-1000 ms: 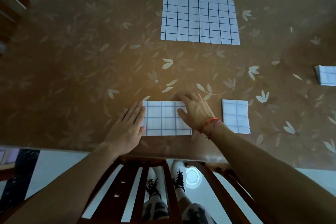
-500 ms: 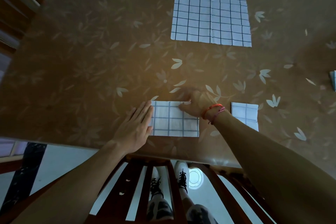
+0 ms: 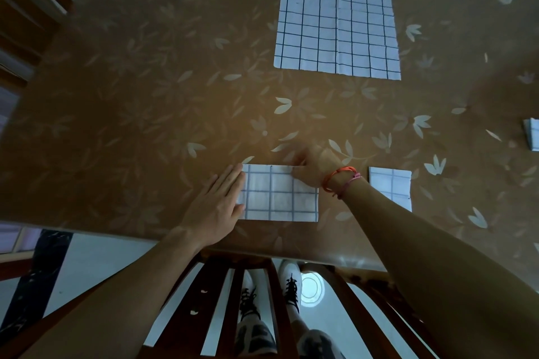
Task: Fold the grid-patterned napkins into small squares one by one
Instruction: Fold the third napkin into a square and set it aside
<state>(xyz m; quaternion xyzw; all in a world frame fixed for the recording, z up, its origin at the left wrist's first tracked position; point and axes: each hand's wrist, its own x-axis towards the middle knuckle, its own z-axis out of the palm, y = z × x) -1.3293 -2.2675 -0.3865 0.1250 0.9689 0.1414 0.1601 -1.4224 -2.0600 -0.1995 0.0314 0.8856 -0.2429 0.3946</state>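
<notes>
Fingers of right hand motion-blurred; we cannot tell whether they pinch half-folded napkin, whose far right corner they cover. Its left edge hidden under left hand. Top edge cuts unfolded napkin; right edge cuts folded napkin. Near left corner of folded square hidden behind right forearm.

The left hand presses the folded napkin; the right hand pinches its far edge.

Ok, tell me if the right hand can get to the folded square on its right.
Probably yes: the folded square lies close beside the right hand, nothing between; it must first release the napkin corner.
</notes>
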